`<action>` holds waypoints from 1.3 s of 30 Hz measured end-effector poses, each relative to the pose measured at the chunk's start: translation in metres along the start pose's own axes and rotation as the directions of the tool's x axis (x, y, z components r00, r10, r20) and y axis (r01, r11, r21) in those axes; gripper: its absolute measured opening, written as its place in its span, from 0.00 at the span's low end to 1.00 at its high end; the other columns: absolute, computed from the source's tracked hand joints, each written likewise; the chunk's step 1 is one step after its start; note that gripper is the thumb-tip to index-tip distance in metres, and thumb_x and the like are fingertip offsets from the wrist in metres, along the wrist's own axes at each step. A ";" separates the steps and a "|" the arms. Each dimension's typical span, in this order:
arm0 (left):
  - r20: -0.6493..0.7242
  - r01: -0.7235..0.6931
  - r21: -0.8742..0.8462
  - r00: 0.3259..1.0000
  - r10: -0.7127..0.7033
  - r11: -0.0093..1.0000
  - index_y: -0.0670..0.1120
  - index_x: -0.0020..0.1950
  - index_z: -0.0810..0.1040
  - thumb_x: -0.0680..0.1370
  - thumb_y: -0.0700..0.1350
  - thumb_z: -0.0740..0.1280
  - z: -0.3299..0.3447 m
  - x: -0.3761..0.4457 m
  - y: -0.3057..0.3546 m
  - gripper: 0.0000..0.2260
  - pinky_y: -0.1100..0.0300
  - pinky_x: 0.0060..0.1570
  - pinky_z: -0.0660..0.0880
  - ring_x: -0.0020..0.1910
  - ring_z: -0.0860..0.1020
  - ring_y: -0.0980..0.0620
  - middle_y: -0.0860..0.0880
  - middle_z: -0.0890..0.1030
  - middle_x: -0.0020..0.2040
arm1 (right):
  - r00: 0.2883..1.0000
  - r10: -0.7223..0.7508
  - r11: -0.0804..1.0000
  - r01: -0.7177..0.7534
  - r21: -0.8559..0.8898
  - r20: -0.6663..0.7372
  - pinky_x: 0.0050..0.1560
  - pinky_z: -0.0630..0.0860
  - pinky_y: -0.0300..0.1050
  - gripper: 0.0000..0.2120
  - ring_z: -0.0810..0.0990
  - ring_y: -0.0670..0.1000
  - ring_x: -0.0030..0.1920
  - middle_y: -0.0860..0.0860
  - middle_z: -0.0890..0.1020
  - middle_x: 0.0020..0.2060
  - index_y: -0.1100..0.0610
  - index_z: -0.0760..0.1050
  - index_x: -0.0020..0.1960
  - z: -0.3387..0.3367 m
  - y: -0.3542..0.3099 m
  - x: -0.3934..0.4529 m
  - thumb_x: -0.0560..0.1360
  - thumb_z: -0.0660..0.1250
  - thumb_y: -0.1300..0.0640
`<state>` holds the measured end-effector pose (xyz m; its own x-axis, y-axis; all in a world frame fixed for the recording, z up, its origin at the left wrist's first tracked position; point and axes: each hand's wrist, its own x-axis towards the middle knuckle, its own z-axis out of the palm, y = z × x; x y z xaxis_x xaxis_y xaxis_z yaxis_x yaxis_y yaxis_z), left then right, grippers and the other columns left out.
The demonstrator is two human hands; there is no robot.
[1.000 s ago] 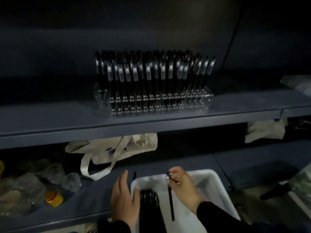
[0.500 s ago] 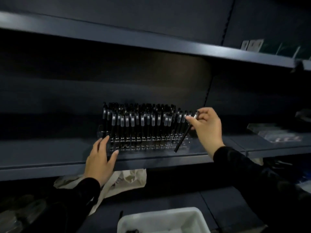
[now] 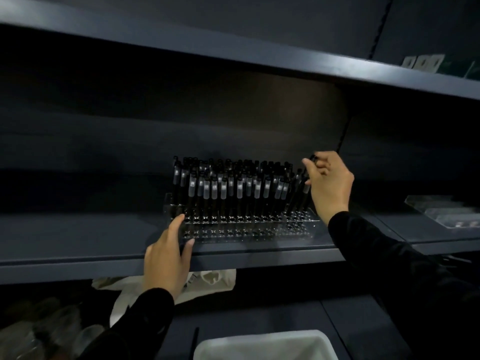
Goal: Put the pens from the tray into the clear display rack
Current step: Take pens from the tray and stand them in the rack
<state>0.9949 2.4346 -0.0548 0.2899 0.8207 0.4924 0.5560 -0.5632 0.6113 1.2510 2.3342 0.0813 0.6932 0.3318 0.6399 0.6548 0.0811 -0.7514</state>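
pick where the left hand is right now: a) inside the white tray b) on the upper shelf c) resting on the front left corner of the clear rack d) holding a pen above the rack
c: the left hand lies open on the front left corner of the clear display rack on the shelf, while the right hand holds a pen at the rack's right end.

One head-worn camera faces forward, close to the shelf, tray at bottom edge.
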 end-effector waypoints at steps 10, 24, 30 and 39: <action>-0.010 -0.004 0.000 1.000 0.004 1.000 0.48 0.75 0.62 0.79 0.45 0.65 0.001 0.001 0.000 0.25 0.51 0.60 0.67 0.55 0.78 0.47 0.47 0.79 0.60 | 0.974 0.063 0.992 -0.038 -0.117 0.220 0.47 0.81 0.50 0.06 0.76 0.48 0.42 0.46 0.75 0.41 0.52 0.74 0.53 0.010 0.019 -0.021 0.77 0.66 0.59; 0.529 -0.008 0.167 0.845 -0.083 0.986 0.49 0.79 0.45 0.81 0.53 0.55 0.079 -0.168 -0.076 0.30 0.52 0.72 0.58 0.77 0.51 0.48 0.48 0.39 0.78 | 0.870 0.304 0.952 -0.292 -0.090 0.388 0.39 0.72 0.29 0.17 0.75 0.42 0.36 0.48 0.77 0.36 0.46 0.73 0.47 -0.017 0.106 -0.224 0.74 0.67 0.69; 0.651 0.402 0.164 0.642 -0.405 0.901 0.52 0.77 0.36 0.82 0.44 0.58 0.110 -0.202 -0.086 0.34 0.57 0.71 0.60 0.76 0.57 0.50 0.51 0.52 0.78 | 0.392 0.631 0.774 -0.374 -0.511 0.670 0.37 0.68 0.30 0.14 0.76 0.47 0.41 0.44 0.75 0.34 0.49 0.70 0.39 0.019 0.184 -0.330 0.73 0.66 0.67; 0.562 0.411 0.135 0.718 -0.411 0.902 0.54 0.78 0.42 0.80 0.39 0.59 0.115 -0.211 -0.086 0.34 0.61 0.67 0.63 0.72 0.65 0.50 0.51 0.61 0.76 | 0.265 0.691 0.721 -0.328 -0.611 0.673 0.34 0.66 0.35 0.12 0.73 0.48 0.37 0.45 0.72 0.31 0.51 0.67 0.36 0.048 0.206 -0.357 0.69 0.63 0.66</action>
<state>0.9752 2.3210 -0.2821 0.4170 0.8750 -0.2460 0.7256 -0.1575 0.6699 1.1245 2.2773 -0.3098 0.4335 0.7763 -0.4576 0.4289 -0.6243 -0.6529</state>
